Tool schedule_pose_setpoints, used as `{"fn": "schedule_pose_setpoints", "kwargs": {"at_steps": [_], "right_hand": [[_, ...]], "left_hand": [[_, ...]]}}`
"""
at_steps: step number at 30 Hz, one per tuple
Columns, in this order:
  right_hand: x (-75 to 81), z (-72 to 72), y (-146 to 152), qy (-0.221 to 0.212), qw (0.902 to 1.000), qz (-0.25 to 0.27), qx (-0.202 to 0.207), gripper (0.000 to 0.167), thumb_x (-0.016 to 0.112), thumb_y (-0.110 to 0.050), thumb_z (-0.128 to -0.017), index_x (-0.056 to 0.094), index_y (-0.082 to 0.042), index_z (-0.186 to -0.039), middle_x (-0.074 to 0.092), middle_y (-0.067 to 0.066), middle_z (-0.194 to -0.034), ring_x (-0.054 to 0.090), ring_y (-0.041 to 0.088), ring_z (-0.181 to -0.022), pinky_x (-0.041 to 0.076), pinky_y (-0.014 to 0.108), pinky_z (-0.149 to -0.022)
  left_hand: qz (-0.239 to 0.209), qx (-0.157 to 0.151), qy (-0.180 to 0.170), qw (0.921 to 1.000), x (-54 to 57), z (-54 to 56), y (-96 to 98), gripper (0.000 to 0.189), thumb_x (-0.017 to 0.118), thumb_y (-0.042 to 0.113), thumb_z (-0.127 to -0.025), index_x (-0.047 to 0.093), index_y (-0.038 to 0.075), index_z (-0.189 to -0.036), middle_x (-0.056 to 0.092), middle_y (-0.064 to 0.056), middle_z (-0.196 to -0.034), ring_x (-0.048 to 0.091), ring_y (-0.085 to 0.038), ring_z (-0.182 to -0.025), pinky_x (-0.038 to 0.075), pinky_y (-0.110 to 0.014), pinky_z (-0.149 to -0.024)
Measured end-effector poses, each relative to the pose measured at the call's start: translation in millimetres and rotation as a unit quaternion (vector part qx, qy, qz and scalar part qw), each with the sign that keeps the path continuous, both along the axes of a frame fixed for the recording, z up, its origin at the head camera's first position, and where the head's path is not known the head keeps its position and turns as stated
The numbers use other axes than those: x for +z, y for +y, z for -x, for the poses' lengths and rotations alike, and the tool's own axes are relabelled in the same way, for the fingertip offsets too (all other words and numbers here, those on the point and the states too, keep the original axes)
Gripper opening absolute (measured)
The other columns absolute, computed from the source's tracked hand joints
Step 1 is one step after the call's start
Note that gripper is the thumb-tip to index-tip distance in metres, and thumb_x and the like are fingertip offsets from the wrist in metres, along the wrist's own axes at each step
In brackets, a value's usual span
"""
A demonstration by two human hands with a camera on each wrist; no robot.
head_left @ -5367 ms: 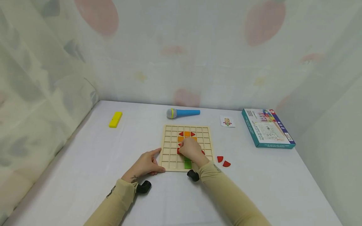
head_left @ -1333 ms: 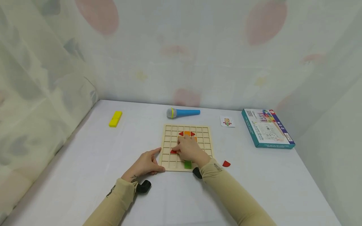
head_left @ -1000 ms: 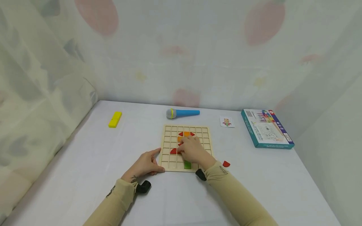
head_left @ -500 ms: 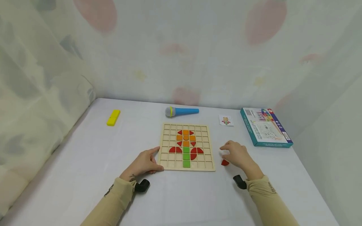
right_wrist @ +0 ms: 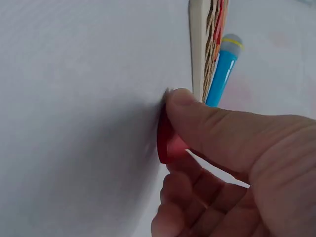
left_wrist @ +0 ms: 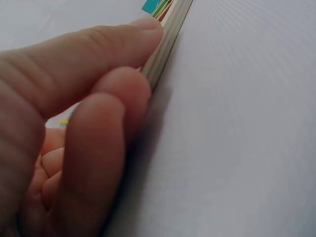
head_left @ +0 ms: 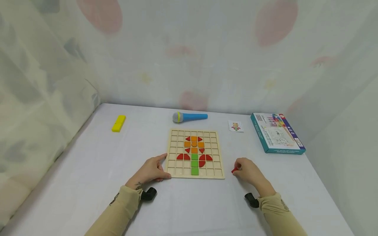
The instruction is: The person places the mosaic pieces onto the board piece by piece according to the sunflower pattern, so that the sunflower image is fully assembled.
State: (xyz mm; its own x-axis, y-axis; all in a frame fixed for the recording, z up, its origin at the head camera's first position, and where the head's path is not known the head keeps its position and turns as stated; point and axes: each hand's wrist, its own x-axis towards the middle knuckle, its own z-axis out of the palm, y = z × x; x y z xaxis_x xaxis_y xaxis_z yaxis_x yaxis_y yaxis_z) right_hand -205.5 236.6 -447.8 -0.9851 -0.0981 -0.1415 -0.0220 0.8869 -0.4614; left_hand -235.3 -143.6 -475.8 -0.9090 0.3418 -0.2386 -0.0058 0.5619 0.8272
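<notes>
A square wooden grid board (head_left: 178,171) lies on the white table. Red, orange and green tiles sit in its cells in a flower-like pattern. My left hand (head_left: 149,170) is at its near left corner, index finger and thumb stretched out to touch the edge; in the left wrist view the other fingers are bent below the thumb (left_wrist: 113,42). Right of the board, my right hand (head_left: 250,172) pinches a red quarter-circle tile (head_left: 234,170) between thumb and fingers. In the right wrist view this tile (right_wrist: 165,136) stands tilted on edge at the tabletop, partly hidden by the thumb.
Behind the board lies a blue toy microphone (head_left: 193,116). A small pattern card (head_left: 236,126) is at the back right, left of a teal-edged box (head_left: 279,134). At the back left lies a yellow block (head_left: 118,123). A curtain (head_left: 147,59) hangs behind the table.
My right hand has moved off the board to the right and taken hold of the red quarter-circle tile lying there. Red tiles were added on the board. My left hand stays put.
</notes>
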Motion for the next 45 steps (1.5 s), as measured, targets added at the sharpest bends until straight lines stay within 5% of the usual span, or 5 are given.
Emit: {"fn": "schedule_pose_setpoints", "kwargs": {"at_steps": [8,12,20,34,45], "right_hand": [[19.3,18.1,-40.9,0.018,0.9843,0.174,-0.023,0.006,0.068,-0.004,-0.079,0.062,-0.005,-0.079,0.06,0.005,-0.072,0.054,0.015,-0.064,0.045,0.026,-0.056],[24.3,29.9,-80.0,0.021,0.9783,0.206,-0.004,0.007,0.068,-0.007,-0.081,0.069,-0.007,-0.088,0.065,0.004,-0.081,0.057,0.015,-0.071,0.049,0.025,-0.061],[11.6,40.2,-137.6,0.012,0.985,0.161,0.061,0.004,0.07,-0.01,-0.081,0.071,-0.011,-0.085,0.065,-0.002,-0.083,0.053,0.014,-0.076,0.045,0.027,-0.065],[6.5,41.0,-151.6,0.013,0.9953,0.041,0.087,0.006,0.07,-0.017,-0.082,0.074,-0.015,-0.086,0.067,-0.003,-0.089,0.058,0.014,-0.085,0.047,0.031,-0.073],[2.2,38.8,-156.4,0.045,0.9932,0.022,0.105,0.021,0.073,-0.026,-0.079,0.062,-0.019,-0.062,0.057,-0.006,-0.067,0.049,0.01,-0.061,0.037,0.024,-0.05]], "left_hand": [[-0.003,0.005,-0.004,1.0,1.7,-0.3,-0.9,0.101,0.085,0.025,-0.064,0.028,0.01,-0.146,0.06,-0.005,-0.058,0.051,-0.013,-0.043,0.041,-0.025,-0.045],[-0.003,0.003,-0.004,1.0,2.5,-0.8,-0.2,0.101,0.085,0.026,-0.064,0.029,0.01,-0.146,0.06,-0.004,-0.058,0.051,-0.013,-0.043,0.042,-0.027,-0.046],[-0.003,0.002,-0.007,1.0,2.2,-1.7,1.2,0.1,0.085,0.027,-0.064,0.029,0.009,-0.146,0.06,-0.004,-0.058,0.052,-0.013,-0.043,0.042,-0.027,-0.045],[-0.005,0.002,-0.004,1.0,3.1,-2.7,0.6,0.1,0.085,0.025,-0.064,0.029,0.009,-0.146,0.06,-0.004,-0.057,0.05,-0.013,-0.043,0.042,-0.027,-0.045],[-0.005,-0.001,0.001,1.0,1.5,-1.9,0.3,0.101,0.085,0.026,-0.064,0.029,0.009,-0.146,0.059,-0.004,-0.058,0.051,-0.013,-0.043,0.043,-0.028,-0.046]]}}
